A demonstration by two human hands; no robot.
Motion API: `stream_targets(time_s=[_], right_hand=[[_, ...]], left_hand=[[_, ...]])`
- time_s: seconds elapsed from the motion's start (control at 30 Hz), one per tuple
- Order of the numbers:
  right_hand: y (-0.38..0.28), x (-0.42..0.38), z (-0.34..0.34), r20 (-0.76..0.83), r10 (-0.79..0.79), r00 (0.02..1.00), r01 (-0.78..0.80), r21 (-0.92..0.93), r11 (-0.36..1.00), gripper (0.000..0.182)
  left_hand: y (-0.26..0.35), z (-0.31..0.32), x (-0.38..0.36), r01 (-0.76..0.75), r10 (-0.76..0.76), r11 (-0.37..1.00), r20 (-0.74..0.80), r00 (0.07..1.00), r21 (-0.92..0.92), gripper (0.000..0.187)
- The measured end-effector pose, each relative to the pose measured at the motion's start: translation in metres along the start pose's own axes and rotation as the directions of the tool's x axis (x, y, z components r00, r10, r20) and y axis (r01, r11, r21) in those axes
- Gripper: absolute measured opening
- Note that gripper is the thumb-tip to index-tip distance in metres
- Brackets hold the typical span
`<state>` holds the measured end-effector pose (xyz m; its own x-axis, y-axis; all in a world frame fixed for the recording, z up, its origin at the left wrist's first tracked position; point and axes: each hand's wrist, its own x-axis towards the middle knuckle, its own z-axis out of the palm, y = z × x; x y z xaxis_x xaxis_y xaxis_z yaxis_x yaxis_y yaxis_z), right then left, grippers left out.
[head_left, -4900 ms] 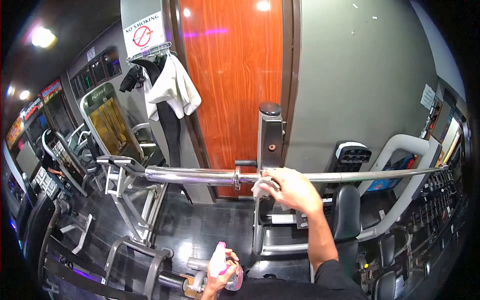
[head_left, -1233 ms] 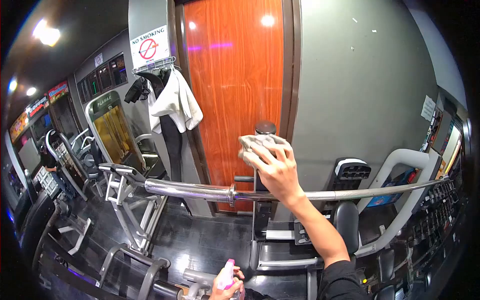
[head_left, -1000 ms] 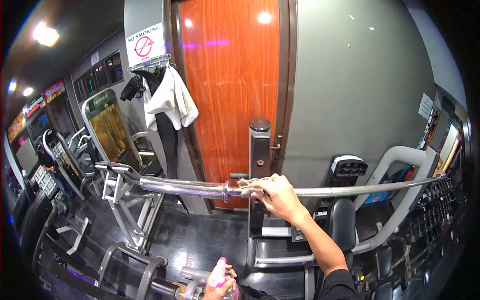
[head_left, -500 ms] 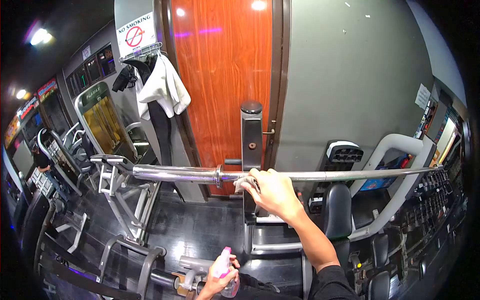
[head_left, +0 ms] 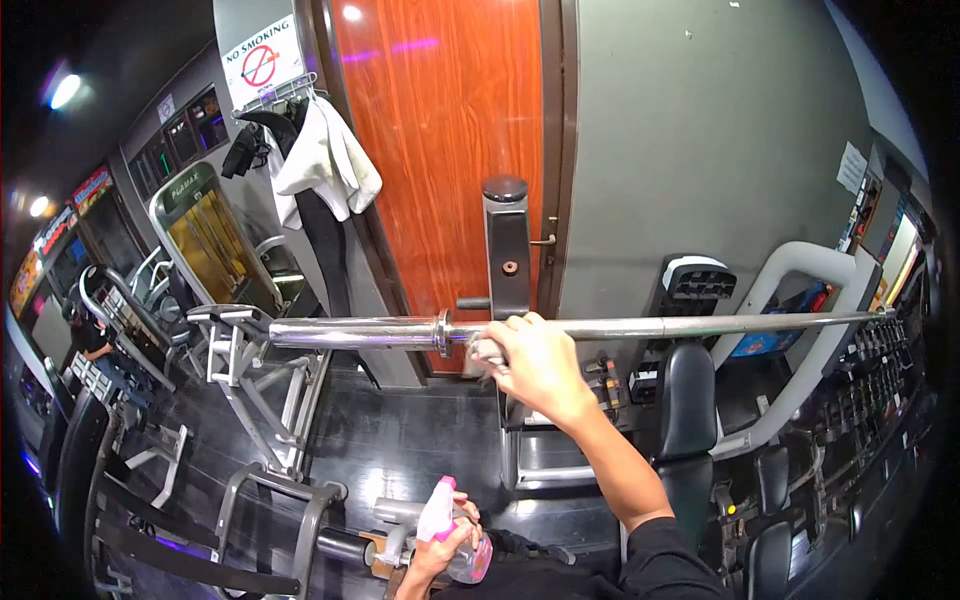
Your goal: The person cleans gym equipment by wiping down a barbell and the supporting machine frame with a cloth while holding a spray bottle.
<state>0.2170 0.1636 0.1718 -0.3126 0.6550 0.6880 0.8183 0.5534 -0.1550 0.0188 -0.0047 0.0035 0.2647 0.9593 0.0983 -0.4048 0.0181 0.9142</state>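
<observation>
A long metal barbell (head_left: pixel 620 328) runs across the view in front of a grey upright post (head_left: pixel 508 262). My right hand (head_left: pixel 535 365) is closed round the bar just right of its collar (head_left: pixel 443 333), with a crumpled light cloth (head_left: pixel 487 352) pressed against the metal. The thick chrome sleeve (head_left: pixel 350 333) extends left of the collar. Low in the middle, my left hand (head_left: pixel 455 540) grips a clear spray bottle (head_left: pixel 470 560) with a pink and white head, held below the bar.
Behind the post stands a wooden door (head_left: pixel 440 150). White and black clothes (head_left: pixel 325 165) hang to its left. A padded bench (head_left: pixel 687 400) and dumbbell racks (head_left: pixel 870 370) are at right. A person (head_left: pixel 90 335) is at far left among gym machines.
The view has shifted slightly. My right hand and the cloth remain on the bar near the collar. The bottle in my left hand appears a little further left and more tilted.
</observation>
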Motion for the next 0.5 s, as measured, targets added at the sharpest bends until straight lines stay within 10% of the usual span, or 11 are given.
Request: stream_targets(time_s=[0.27, 0.4, 0.5], right_hand=[[0.021, 0.009, -0.022, 0.360, 0.290, 0.887, -0.380, 0.212, 0.900, 0.037], [0.039, 0.014, -0.061, 0.461, 0.432, 0.775, -0.440, -0.097, 0.893, 0.040], [0.032, 0.012, -0.060, 0.151, 0.501, 0.852, -0.521, 0.158, 0.839, 0.027]], left_hand=[[0.007, 0.000, -0.002, -0.003, 0.003, 1.000, 0.061, 0.998, 0.001, 0.050], [0.011, -0.013, -0.018, -0.005, 0.005, 1.000, 0.021, 1.000, -0.019, 0.050], [0.013, -0.017, -0.026, -0.058, 0.056, 0.996, -0.026, 0.998, -0.074, 0.048]])
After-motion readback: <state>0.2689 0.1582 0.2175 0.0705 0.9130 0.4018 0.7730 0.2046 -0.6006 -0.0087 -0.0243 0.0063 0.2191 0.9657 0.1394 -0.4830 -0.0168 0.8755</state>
